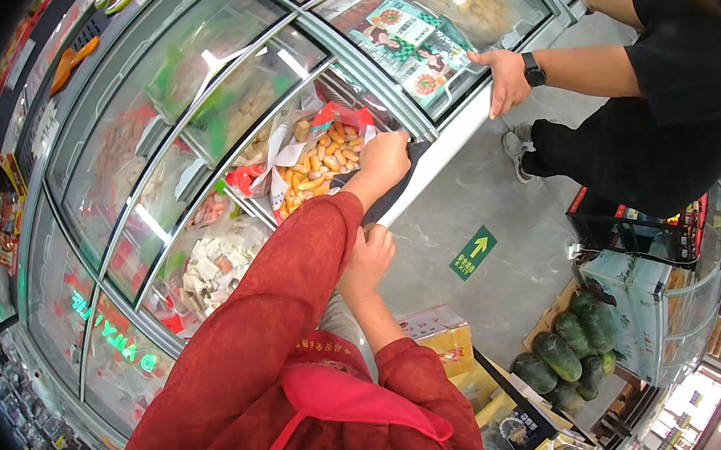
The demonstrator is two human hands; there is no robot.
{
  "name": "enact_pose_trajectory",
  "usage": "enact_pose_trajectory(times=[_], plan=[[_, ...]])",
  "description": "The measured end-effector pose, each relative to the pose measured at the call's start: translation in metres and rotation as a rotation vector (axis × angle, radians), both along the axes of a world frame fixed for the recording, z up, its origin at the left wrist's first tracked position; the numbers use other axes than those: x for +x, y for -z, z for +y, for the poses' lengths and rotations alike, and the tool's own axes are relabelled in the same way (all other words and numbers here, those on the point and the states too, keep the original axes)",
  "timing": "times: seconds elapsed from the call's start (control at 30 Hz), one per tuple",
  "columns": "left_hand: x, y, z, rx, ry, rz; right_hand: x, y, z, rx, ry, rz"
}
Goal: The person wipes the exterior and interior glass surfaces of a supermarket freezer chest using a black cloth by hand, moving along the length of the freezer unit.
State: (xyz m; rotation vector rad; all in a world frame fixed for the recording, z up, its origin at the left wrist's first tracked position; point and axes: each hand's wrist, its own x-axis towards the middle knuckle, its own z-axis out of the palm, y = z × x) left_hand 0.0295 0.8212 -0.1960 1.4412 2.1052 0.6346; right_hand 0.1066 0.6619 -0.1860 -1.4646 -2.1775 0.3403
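Note:
Both red-sleeved arms reach to the rim of a glass-topped display freezer (458,124). My left hand (384,163), with fingers curled, grips a dark cloth (397,196) that lies over the freezer's white edge. Just beside it, within the open section, is a bag of small orange-yellow sausages (317,163). My right hand (368,260) rests with bent fingers against the outer side of the rim; whether it holds anything cannot be seen. Nearer me in the freezer lie white frozen pieces (215,268) in a clear bag.
A person in black (674,107) stands at the upper right with one hand on the freezer edge. Watermelons (577,343) lie on the floor at right, near cardboard boxes (444,341). A green floor sign (473,252) marks the aisle. An orange scoop (72,62) lies beyond the freezer.

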Motion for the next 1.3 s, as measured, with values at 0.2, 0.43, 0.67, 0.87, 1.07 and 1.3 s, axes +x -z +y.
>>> enact_pose_trajectory(times=[0.2, 0.43, 0.67, 0.87, 1.07, 1.3], plan=[[-0.003, 0.011, 0.017, -0.086, -0.082, -0.143, -0.003, 0.003, 0.009, 0.069, 0.021, 0.135], [-0.009, -0.002, -0.015, -0.161, 0.034, 0.012, -0.002, -0.01, 0.008, 0.04, -0.004, 0.094], [-0.035, -0.011, -0.098, -0.228, 0.13, 0.087, -0.002, -0.027, -0.062, -0.157, -0.062, 0.106], [-0.058, -0.013, -0.178, -0.283, 0.177, 0.113, -0.011, -0.042, -0.135, -0.349, -0.136, 0.051], [-0.044, -0.014, -0.21, -0.151, 0.041, 0.063, -0.015, -0.052, -0.149, -0.449, -0.131, -0.01], [-0.037, -0.019, -0.155, -0.205, 0.002, -0.043, -0.01, -0.042, -0.116, -0.543, 0.053, 0.031]])
